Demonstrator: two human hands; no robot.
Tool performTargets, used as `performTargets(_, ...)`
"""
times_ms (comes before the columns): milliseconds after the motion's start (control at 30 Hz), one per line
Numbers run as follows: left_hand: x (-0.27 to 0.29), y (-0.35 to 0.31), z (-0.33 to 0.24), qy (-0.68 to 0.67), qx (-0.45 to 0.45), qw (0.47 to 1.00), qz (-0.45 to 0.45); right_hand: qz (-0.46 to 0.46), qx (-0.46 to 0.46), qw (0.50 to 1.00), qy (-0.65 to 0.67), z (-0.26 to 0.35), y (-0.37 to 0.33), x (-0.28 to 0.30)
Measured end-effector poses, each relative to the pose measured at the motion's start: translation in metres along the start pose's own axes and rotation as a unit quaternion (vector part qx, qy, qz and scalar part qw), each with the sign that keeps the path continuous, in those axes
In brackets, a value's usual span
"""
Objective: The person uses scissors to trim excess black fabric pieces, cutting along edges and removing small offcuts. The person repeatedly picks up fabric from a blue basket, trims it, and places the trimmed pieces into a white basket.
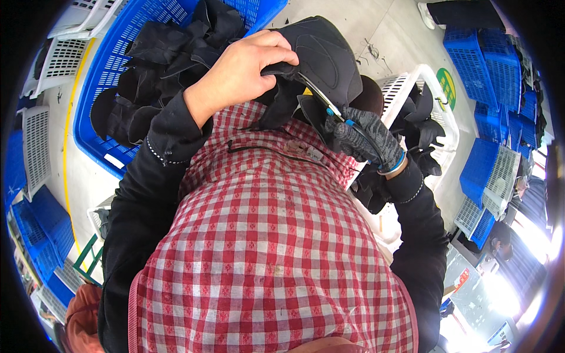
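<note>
A: Left hand status?
B: Left hand (241, 73) is bare. Thumb and fingers pinched together on the near edge of the black stitched piece (326, 59).
A: Right?
B: Right hand (360, 134), grey knit glove. Fingers wrapped around the handle end of the scissors (321, 94). Blue parts show next to the glove.
A: Blades open or closed?
B: Can't tell, they overlap in this view. They slant up-left, tip just beside the left fingertips, in front of the piece.
A: Tip touching material?
B: Can't tell that either.
A: Where's the piece sitting?
B: Held out past the top of the red-and-white checked apron (271, 247), between two baskets. Curved outline, raised seam lines on its face. More dark material hangs below the pinch.
A: Baskets?
B: Blue basket (88, 126) on the person's left, heaped with loose black pieces (170, 65). White basket (453, 132) on the right, more dark cut pieces inside.
A: Surroundings?
B: Yellow floor line (69, 135) left of the blue basket. Stacked blue crates (471, 67) at far right.
</note>
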State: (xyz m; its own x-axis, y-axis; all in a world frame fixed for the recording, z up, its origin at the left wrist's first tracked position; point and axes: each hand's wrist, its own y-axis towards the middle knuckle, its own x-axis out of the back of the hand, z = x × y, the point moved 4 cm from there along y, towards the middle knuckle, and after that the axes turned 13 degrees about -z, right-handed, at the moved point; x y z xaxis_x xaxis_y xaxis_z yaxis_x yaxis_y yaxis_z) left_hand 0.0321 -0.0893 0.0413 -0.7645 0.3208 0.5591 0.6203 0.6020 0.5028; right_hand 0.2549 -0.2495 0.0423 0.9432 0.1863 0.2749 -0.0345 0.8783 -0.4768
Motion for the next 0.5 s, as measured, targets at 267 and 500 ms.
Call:
performTargets(267, 0.002, 0.002, 0.001, -0.005, -0.011, 1.0, 0.009, 0.001, 0.041, 0.999, 0.022, -0.009, 0.005, -0.003)
performTargets(500, -0.001, 0.002, -0.006, 0.012, 0.004, 1.0, -0.011, 0.036, -0.054, 0.987, 0.145, -0.001, -0.012, -0.005)
